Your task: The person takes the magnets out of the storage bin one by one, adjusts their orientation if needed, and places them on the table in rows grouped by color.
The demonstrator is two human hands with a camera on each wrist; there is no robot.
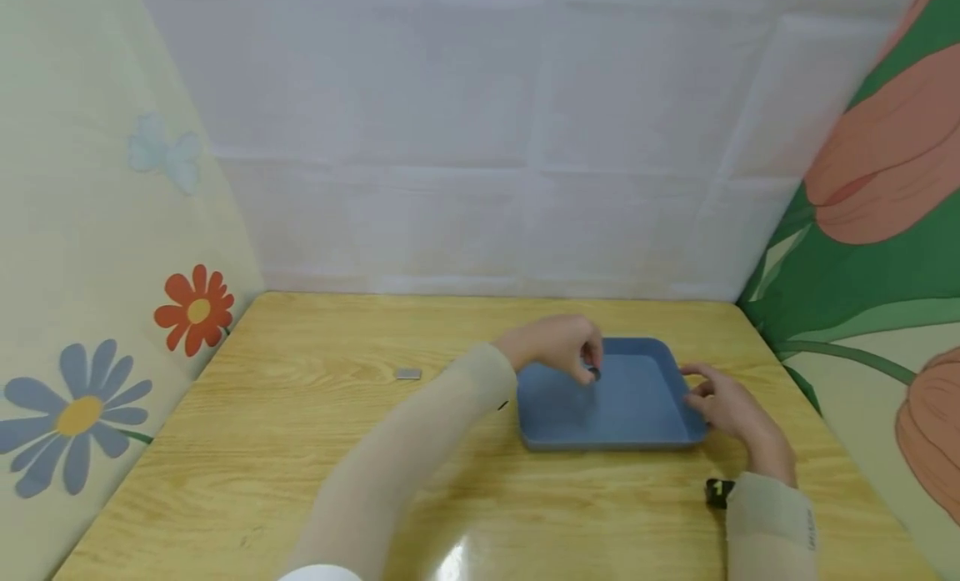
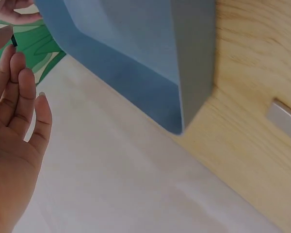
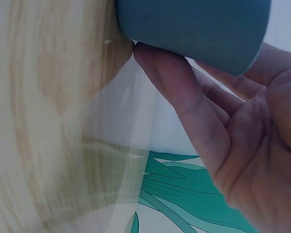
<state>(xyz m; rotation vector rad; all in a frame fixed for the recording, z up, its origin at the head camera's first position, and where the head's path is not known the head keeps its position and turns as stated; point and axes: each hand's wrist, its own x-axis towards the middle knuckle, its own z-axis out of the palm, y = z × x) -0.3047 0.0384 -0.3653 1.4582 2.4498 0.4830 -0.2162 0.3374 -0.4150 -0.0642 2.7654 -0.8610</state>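
My left hand [image 1: 558, 344] is over the blue tray [image 1: 637, 398], pinching a small dark piece [image 2: 14, 41] between thumb and fingertip. What kind of piece it is cannot be made out; in the head view it looks like a little dark disc or chip. The other left fingers extend beside it in the left wrist view. At the tray's right side, my right hand [image 1: 731, 406] grips the wall, thumb on one side and fingers on the other. The right wrist view shows those fingers [image 3: 179, 87] against the tray's outer face and underside.
A small grey rectangular block [image 1: 408, 373] lies on the wooden table [image 1: 300, 448], left of the tray. A short thin black stick [image 1: 503, 405] is close to the tray's left side. White sheeting [image 1: 450, 147] hangs behind the table, with flower-printed panels on both sides.
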